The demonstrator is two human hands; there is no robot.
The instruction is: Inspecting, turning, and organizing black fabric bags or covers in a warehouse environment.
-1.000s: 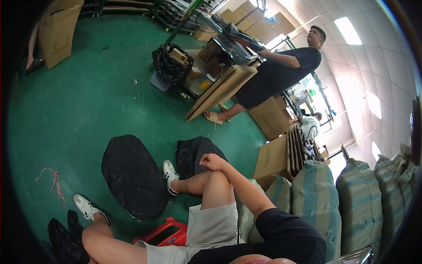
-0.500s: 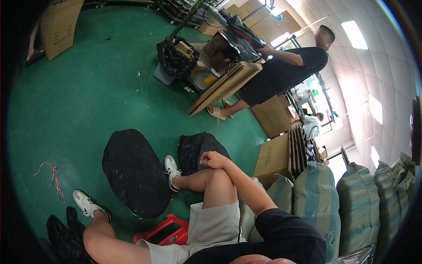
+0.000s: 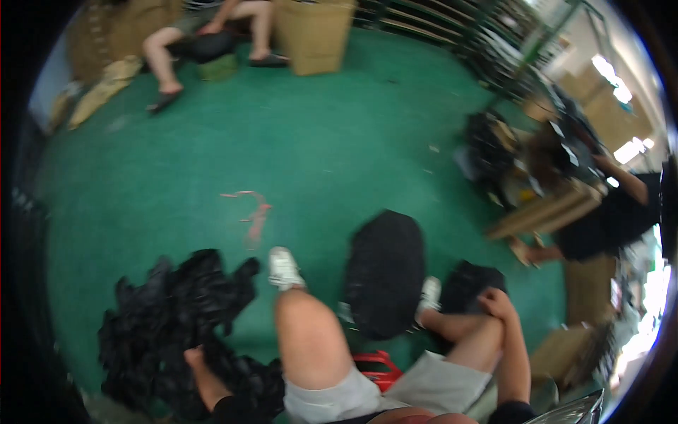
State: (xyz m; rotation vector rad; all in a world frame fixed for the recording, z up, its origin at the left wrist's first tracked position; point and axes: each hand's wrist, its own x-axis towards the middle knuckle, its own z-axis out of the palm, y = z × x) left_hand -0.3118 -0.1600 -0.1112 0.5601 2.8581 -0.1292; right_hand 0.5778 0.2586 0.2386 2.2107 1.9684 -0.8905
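My left hand [image 3: 195, 355] is at a loose pile of crumpled black pieces [image 3: 159, 311] on the floor to my left. Blur and the dark pile hide its fingers, so I cannot make out whether they grip anything. My right hand [image 3: 496, 302] rests by my right knee, fingers curled in with nothing visible in them. Between my feet lies a long, rounded black bundle [image 3: 385, 275]. A second black bundle [image 3: 472, 285] is beyond my right knee, partly covered by the hand and leg.
Red cord [image 3: 256, 215] lies on the green floor ahead. A red plastic object [image 3: 378, 369] shows between my thighs. One person sits beside a tall carton [image 3: 311, 35] at the far left; another stands at right by flat cardboard [image 3: 547, 208] and a black bag [image 3: 487, 145].
The view has swung left, bringing the black pile, my left hand and the seated person into sight. My right hand stays by the knee.
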